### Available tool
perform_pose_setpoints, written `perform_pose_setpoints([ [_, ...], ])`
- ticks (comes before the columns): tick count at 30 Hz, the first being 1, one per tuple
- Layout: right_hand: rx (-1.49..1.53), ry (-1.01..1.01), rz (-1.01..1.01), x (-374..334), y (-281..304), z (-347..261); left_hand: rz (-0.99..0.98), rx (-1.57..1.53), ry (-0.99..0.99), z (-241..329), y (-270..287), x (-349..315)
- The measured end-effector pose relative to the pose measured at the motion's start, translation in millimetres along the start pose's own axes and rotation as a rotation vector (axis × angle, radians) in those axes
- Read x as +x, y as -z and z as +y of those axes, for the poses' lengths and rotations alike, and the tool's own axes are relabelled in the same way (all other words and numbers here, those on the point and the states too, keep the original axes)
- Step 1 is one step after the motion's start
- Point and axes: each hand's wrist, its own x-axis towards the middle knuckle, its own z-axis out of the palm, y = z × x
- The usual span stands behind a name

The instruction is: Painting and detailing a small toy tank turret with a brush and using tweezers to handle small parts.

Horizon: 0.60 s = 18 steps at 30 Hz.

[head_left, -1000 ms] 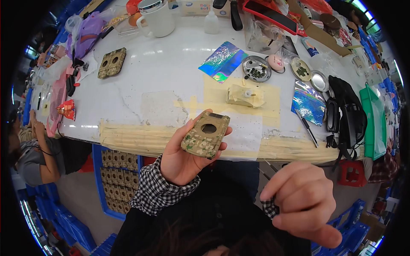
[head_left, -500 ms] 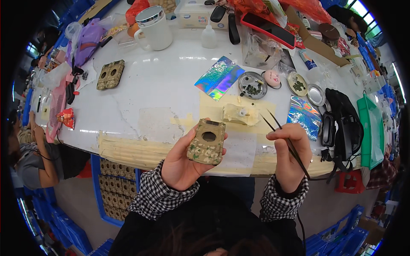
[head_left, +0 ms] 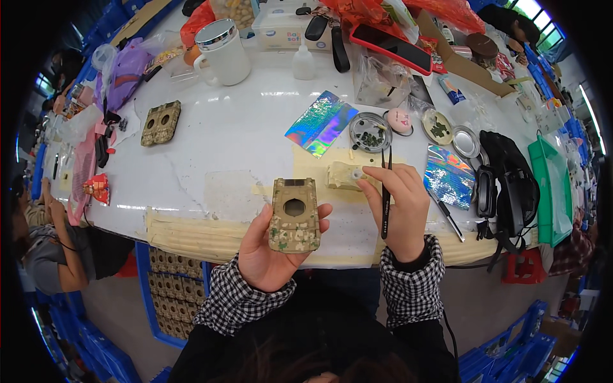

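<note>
In my left hand (head_left: 271,255) is a camouflage-patterned toy tank hull (head_left: 295,233) with a round hole in its top. Fingers and thumb grip it by the sides, just above the table's taped front edge. Black tweezers (head_left: 385,207) lie along my right hand (head_left: 403,207), tips pointing away from me. Its thumb and forefinger are at a small whitish nozzle (head_left: 356,173) on a tape-wrapped block (head_left: 338,176); whether they touch it I cannot tell. Beyond stands a round metal dish (head_left: 362,142) of small dark green pieces.
Another camouflage hull (head_left: 159,122) lies at the left. A blue crate (head_left: 149,306) below the table holds several more. At the right are a pale dish (head_left: 429,135) of green bits, a pen (head_left: 447,216), a black bag (head_left: 507,185) and a green tray (head_left: 543,191). A white mug (head_left: 225,62) stands far left.
My right hand has moved left to the taped block, and the tweezers have swung from slanting left to nearly straight ahead. The hull has shifted slightly left and turned more upright in view.
</note>
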Motion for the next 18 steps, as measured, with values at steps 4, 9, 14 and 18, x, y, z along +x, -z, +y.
perform_pose_setpoints([
  [4,0.025,0.002,0.005,-0.6,-2.2,2.2,-0.016,-0.011,0.006,-0.8,4.7,-1.0],
  [9,0.047,0.004,0.023,-1.0,-2.2,-0.7,-0.036,-0.014,0.001,-1.1,6.0,-3.3],
  [14,0.068,0.020,0.173,-0.5,11.4,-12.3,0.022,0.064,-0.027,-1.2,2.6,-4.6],
  [18,0.340,-0.060,0.159,-6.2,24.3,-30.2,0.041,0.055,-0.005,-1.4,2.6,-3.8],
])
